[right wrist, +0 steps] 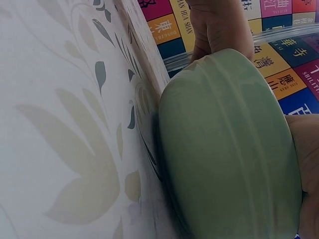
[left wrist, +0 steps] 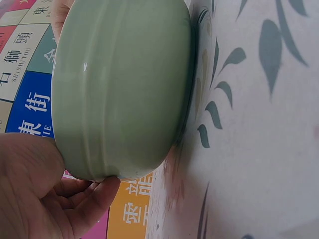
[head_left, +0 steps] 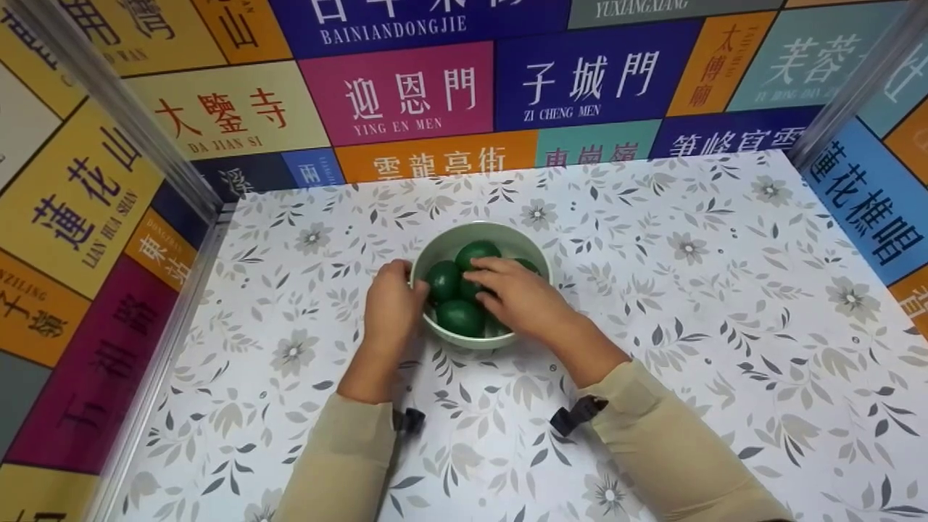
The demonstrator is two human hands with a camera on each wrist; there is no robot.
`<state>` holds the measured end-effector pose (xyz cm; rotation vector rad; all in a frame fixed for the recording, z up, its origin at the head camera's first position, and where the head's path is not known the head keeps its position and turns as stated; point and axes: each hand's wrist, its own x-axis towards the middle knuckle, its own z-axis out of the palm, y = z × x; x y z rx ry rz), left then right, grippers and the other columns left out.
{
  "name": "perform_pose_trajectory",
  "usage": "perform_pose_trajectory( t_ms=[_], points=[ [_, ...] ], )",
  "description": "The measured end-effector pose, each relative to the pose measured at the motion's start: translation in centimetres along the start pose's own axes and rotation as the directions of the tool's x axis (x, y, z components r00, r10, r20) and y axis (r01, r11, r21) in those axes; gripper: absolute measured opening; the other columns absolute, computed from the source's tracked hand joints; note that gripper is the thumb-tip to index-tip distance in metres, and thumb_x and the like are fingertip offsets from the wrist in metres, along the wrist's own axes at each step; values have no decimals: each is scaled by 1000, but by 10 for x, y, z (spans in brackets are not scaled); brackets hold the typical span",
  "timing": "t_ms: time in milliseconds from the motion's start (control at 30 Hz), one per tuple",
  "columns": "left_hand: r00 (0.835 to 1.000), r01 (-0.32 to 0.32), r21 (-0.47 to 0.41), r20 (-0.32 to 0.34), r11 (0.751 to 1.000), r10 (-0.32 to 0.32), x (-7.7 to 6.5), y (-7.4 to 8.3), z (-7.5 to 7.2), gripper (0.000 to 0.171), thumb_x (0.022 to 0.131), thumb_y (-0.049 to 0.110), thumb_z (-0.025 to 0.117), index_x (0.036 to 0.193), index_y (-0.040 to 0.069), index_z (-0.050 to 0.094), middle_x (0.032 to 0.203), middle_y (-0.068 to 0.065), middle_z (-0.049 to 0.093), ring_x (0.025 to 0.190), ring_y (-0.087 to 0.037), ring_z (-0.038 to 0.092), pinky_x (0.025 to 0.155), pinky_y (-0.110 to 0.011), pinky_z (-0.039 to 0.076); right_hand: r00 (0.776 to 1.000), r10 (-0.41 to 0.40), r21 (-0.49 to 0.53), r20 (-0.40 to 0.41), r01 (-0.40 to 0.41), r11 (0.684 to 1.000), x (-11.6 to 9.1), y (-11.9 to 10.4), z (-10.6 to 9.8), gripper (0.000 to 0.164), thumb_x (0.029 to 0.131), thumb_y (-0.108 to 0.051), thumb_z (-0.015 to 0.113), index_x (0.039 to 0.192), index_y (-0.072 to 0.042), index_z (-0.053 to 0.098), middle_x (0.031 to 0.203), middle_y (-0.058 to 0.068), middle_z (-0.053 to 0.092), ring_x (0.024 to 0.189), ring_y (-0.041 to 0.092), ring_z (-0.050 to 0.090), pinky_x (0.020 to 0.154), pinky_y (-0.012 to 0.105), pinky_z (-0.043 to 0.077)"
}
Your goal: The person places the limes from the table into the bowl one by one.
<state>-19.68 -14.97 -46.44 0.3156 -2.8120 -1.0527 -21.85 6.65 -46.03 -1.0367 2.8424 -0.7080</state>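
A pale green bowl (head_left: 537,250) stands on the patterned tabletop. Several smooth, dark green, egg-shaped things (head_left: 462,319) lie inside it. My left hand (head_left: 391,301) grips the bowl's left side, thumb at the rim and fingers around the outer wall; the left wrist view shows this hand (left wrist: 45,194) close up against the bowl (left wrist: 119,89). Over the right rim reaches my right hand (head_left: 523,296), its fingertips among the green things and its thumb hidden. In the right wrist view the bowl's wall (right wrist: 224,149) covers most of that hand (right wrist: 305,159).
The tabletop (head_left: 689,304) has a grey leaf and flower print. Colourful panels with lettering (head_left: 406,94) rise behind it and along both sides. Metal corner posts (head_left: 156,123) stand at the back corners. Both sleeves (head_left: 348,442) lie near the front, with black straps at the wrists.
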Motion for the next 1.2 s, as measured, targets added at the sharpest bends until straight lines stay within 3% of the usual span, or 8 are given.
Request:
perform_pose_trajectory(
  t_ms=[433,633,767,1000,1200],
  points=[
    [1000,2,6,23,1000,-2,0,1,1,31,95,12,62,123,-1,66,117,-17,68,110,-33,67,99,-45,53,999,17,3,-28,-17,1000,-3,3,2,44,105,-32,61,144,-13,61,154,10,54,146,31,47,122,49,37],
    [999,-1,-11,34,1000,2,4,2,-3,30,94,13,63,120,1,70,111,-16,72,103,-31,68,94,-43,55,998,3,-10,-61,-4,1000,-3,4,2,43,105,-31,60,142,-10,63,152,11,56,144,31,49,121,49,38],
    [997,23,-46,69,999,-20,8,2,-5,31,94,14,62,121,2,72,111,-14,74,100,-29,68,91,-43,55,998,12,-23,-62,-14,1000,-2,5,2,43,105,-31,59,141,-10,63,150,11,57,144,31,49,122,48,38],
    [983,96,-104,165,990,-78,13,-2,-11,38,98,18,57,131,3,68,123,-15,72,108,-27,68,97,-42,56,999,8,-21,-47,-9,1000,-7,6,0,44,104,-33,60,141,-9,64,147,11,59,141,32,52,120,49,40],
    [982,58,-45,183,997,-49,16,-6,-24,33,98,16,55,123,2,71,113,-15,73,96,-27,68,85,-40,56,1000,-14,-28,0,14,999,-20,12,-11,45,104,-34,60,142,-10,62,143,12,63,137,31,56,116,49,44]
  ],
)
